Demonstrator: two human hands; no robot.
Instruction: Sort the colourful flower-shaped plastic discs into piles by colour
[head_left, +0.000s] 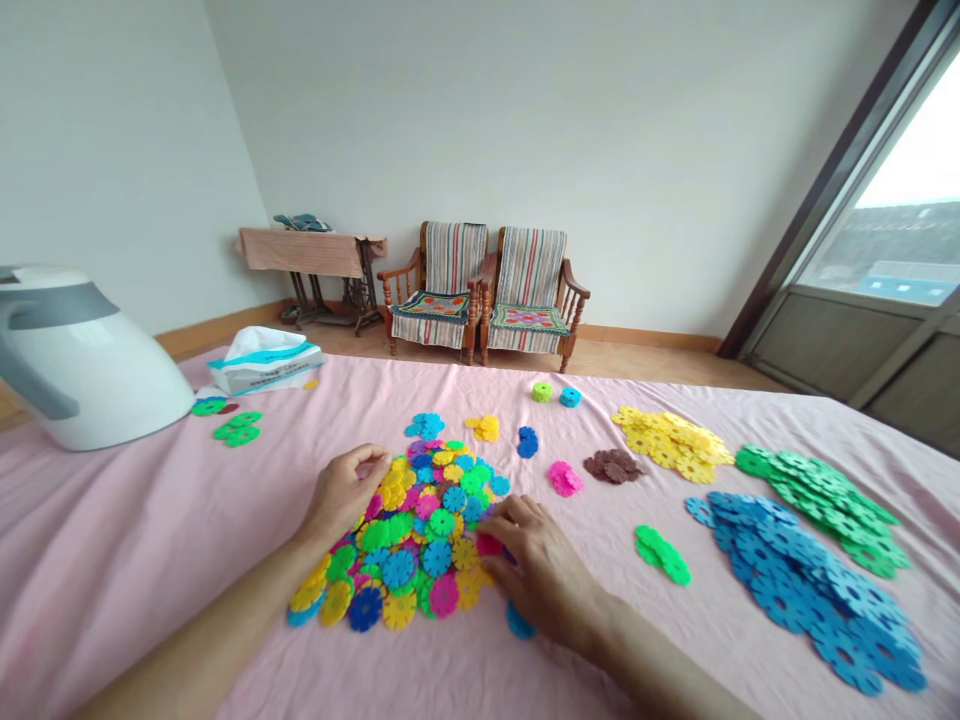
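Note:
A mixed pile of flat, notched plastic snowflake discs (441, 522) in many colours lies between my hands. My left hand (346, 492) is at the pile's upper left edge, its fingers curled inward beside some yellow discs (395, 487). Whether anything is in those fingertips I cannot make out. On the pile's right side, my right hand (534, 552) has thumb and fingers closed around a pink disc (489, 544), which is partly hidden. A blue disc (519, 622) lies beneath that hand's edge.
Sorted heaps stand at the right: yellow (671, 442), green (825, 505), blue (806, 580), brown (613, 466). Smaller groups include pink (565, 478) and bright green (662, 555). A white kettle (112, 370) and tissue box (266, 368) stand at left on the pink cloth (225, 510).

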